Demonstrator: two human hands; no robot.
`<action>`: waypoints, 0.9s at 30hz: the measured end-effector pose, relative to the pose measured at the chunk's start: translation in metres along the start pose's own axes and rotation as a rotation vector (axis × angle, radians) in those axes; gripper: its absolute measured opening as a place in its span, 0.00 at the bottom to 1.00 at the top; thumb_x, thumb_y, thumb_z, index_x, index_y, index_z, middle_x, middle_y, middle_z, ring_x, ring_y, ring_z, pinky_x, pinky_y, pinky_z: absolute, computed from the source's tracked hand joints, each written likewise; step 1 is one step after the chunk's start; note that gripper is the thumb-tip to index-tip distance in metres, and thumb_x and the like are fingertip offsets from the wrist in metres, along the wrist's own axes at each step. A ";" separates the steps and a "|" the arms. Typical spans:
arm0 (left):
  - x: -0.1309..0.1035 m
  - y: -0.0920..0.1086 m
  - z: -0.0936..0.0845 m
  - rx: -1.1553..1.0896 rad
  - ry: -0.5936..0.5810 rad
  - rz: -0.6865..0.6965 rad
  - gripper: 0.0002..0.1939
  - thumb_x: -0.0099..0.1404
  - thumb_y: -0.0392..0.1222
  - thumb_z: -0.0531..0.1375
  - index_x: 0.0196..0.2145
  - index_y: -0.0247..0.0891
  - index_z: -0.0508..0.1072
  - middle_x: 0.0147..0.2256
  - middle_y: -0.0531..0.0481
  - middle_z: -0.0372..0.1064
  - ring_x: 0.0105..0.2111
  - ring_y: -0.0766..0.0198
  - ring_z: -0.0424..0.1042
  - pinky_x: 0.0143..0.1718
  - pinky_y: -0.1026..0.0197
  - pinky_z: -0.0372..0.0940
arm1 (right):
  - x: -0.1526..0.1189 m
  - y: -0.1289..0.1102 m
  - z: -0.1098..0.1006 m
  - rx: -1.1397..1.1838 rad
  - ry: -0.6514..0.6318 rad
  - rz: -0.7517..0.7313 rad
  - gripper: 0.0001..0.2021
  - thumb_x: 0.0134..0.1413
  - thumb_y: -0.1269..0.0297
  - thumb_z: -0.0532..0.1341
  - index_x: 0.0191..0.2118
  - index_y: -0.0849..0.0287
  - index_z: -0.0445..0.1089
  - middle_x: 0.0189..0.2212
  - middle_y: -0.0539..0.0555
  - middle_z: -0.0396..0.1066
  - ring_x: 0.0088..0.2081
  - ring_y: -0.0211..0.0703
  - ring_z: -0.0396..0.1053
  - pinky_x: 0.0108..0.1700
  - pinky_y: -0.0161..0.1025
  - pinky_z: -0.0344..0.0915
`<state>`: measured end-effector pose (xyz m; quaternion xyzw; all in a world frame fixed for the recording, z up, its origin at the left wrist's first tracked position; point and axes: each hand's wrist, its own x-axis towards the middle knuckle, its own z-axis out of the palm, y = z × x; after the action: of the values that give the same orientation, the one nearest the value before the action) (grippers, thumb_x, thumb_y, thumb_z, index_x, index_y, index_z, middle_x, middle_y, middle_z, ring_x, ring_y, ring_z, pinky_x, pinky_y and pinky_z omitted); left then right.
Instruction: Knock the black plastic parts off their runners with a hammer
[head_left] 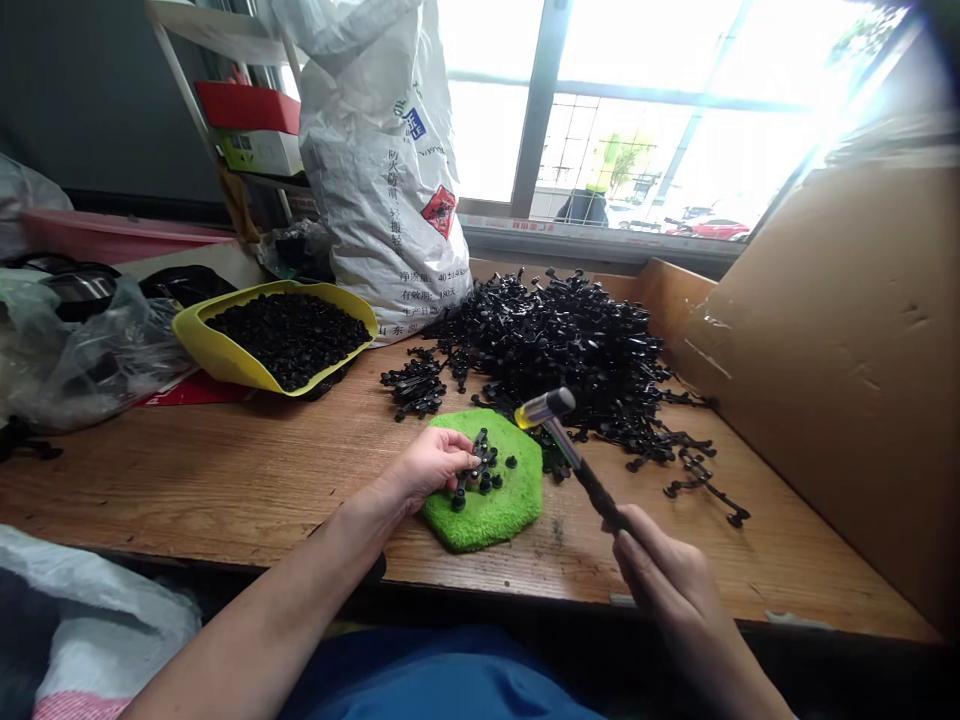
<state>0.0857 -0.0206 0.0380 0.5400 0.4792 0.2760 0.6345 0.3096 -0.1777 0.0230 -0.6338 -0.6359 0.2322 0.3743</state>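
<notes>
My left hand (442, 463) pinches a black plastic part (481, 450) over a green fuzzy pad (517, 510) on the wooden table. Several small round black pieces (496, 481) lie on the pad beside my fingers. My right hand (652, 560) is wrapped round the dark handle of a small hammer (566, 440). Its head, yellow at one end and dark at the other, is raised above the pad's right side. A large heap of black parts (562, 340) lies behind the pad, with a smaller bunch (415, 385) to its left.
A yellow scoop-shaped tray (225, 362) full of small black pieces stands at the left, near clear plastic bags (112, 350). Behind are a large white sack (375, 170) and a window. Cardboard (832, 360) borders the right side. Loose black parts (709, 480) lie right of the heap.
</notes>
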 end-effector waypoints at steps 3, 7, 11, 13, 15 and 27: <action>0.000 0.000 0.001 -0.011 0.003 0.004 0.06 0.51 0.31 0.62 0.27 0.32 0.67 0.16 0.56 0.65 0.10 0.76 0.56 0.12 0.72 0.45 | 0.009 -0.008 -0.002 -0.124 -0.019 -0.024 0.11 0.62 0.58 0.45 0.38 0.55 0.60 0.20 0.47 0.59 0.22 0.41 0.60 0.24 0.36 0.54; 0.001 0.000 0.001 -0.015 0.006 -0.003 0.05 0.51 0.31 0.61 0.28 0.31 0.67 0.16 0.54 0.66 0.11 0.76 0.57 0.12 0.72 0.46 | 0.014 -0.012 -0.005 -0.337 -0.089 -0.009 0.11 0.61 0.58 0.46 0.31 0.53 0.60 0.19 0.48 0.61 0.20 0.42 0.61 0.23 0.36 0.52; 0.004 -0.002 0.001 -0.018 0.006 0.011 0.06 0.50 0.30 0.61 0.28 0.31 0.68 0.16 0.54 0.66 0.11 0.75 0.58 0.12 0.72 0.47 | 0.012 -0.018 -0.007 -0.287 0.003 -0.063 0.10 0.63 0.59 0.44 0.37 0.54 0.59 0.21 0.48 0.62 0.22 0.42 0.62 0.26 0.36 0.54; 0.006 -0.003 0.001 -0.014 -0.003 0.021 0.06 0.50 0.30 0.61 0.28 0.31 0.68 0.17 0.53 0.66 0.13 0.73 0.61 0.11 0.72 0.47 | 0.012 -0.019 -0.005 -0.380 -0.073 -0.033 0.10 0.63 0.60 0.43 0.35 0.54 0.58 0.21 0.48 0.62 0.22 0.43 0.63 0.25 0.37 0.53; 0.007 -0.005 0.001 -0.006 -0.005 0.029 0.05 0.50 0.31 0.61 0.27 0.31 0.68 0.17 0.53 0.66 0.14 0.72 0.63 0.11 0.71 0.48 | 0.012 -0.017 -0.003 -0.458 -0.139 -0.020 0.11 0.63 0.59 0.44 0.31 0.53 0.57 0.20 0.48 0.62 0.22 0.43 0.62 0.24 0.37 0.51; -0.008 -0.004 -0.008 -0.040 -0.015 0.130 0.12 0.49 0.38 0.65 0.32 0.32 0.68 0.20 0.55 0.65 0.14 0.76 0.57 0.14 0.72 0.50 | 0.006 0.000 0.002 -0.053 -0.052 -0.003 0.13 0.61 0.55 0.46 0.33 0.56 0.61 0.20 0.47 0.58 0.22 0.40 0.59 0.24 0.36 0.53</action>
<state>0.0745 -0.0257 0.0370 0.5590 0.4328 0.3221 0.6296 0.3080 -0.1711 0.0228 -0.6364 -0.6523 0.2311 0.3408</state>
